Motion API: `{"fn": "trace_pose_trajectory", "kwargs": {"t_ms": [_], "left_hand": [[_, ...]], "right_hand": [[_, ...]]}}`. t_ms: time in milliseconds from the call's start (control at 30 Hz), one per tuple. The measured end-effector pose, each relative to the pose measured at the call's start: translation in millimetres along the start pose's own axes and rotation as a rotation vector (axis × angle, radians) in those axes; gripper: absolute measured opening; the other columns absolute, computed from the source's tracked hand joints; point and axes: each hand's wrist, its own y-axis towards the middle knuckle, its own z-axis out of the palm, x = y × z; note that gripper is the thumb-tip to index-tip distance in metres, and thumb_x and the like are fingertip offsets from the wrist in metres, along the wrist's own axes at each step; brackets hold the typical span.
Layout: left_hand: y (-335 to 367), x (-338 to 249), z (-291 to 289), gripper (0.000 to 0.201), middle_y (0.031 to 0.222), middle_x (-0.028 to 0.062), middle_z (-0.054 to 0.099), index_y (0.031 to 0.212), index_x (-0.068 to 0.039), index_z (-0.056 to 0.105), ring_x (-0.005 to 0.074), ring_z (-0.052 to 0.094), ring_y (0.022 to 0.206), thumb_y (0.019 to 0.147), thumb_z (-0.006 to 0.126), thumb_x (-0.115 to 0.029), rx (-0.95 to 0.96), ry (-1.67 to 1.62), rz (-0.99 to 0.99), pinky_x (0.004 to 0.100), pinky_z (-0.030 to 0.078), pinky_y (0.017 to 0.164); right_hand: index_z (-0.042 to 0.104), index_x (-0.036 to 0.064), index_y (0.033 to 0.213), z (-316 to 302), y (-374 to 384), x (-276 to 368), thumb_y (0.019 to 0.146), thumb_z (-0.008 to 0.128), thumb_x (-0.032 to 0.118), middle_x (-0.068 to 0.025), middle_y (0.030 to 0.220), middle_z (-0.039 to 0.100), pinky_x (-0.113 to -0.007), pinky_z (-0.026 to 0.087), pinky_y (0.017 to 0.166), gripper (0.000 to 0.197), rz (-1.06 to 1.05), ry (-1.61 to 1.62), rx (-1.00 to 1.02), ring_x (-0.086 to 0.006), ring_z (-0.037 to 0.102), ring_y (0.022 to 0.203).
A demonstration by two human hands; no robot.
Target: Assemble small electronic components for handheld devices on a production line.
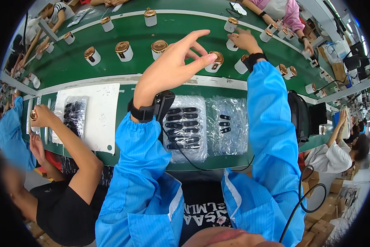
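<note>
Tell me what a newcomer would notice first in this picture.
Probably the bright blue sleeves reaching toward the green conveyor belt, where white canisters with shiny gold lids stand. The left hand spreads open at top centre. Between the sleeves, small black oblong parts lie on clear plastic.

At left, you can pass over the green belt (129,32) between two rows of jars (124,52) — but one jar (216,66) stands by the thumb of your left hand (174,61).
</note>
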Motion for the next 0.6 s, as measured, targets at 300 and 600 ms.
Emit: {"fn": "trace_pose_trajectory", "kwargs": {"t_ms": [300, 600], "left_hand": [[7, 21, 12, 0.064, 0.122, 0.0141, 0.068, 0.150, -0.008, 0.053, 0.0250, 0.067, 0.115, 0.099, 0.072, -0.042, -0.217, 0.149, 0.158, 0.0404, 0.052, 0.102], [10, -9, 41, 0.059, 0.109, 0.0134, 0.071, 0.140, -0.004, 0.059, 0.0216, 0.071, 0.097, 0.102, 0.067, -0.048, -0.004, -0.289, 0.079, 0.0367, 0.057, 0.084]], "right_hand": [[0.066, 0.0098, 0.136, -48, -26, 14, 0.095, 0.072, 0.038, -0.0183, 0.107, 0.075, -0.035, 0.057, 0.089, 0.050, -0.094, 0.365, 0.103, -0.0228, 0.073, 0.102], [0.061, 0.0022, 0.138, -166, -152, 110, 0.104, 0.065, 0.024, -0.0078, 0.125, 0.069, -0.031, 0.054, 0.097, 0.041, -0.504, 1.006, 0.389, -0.0155, 0.066, 0.115]]}}
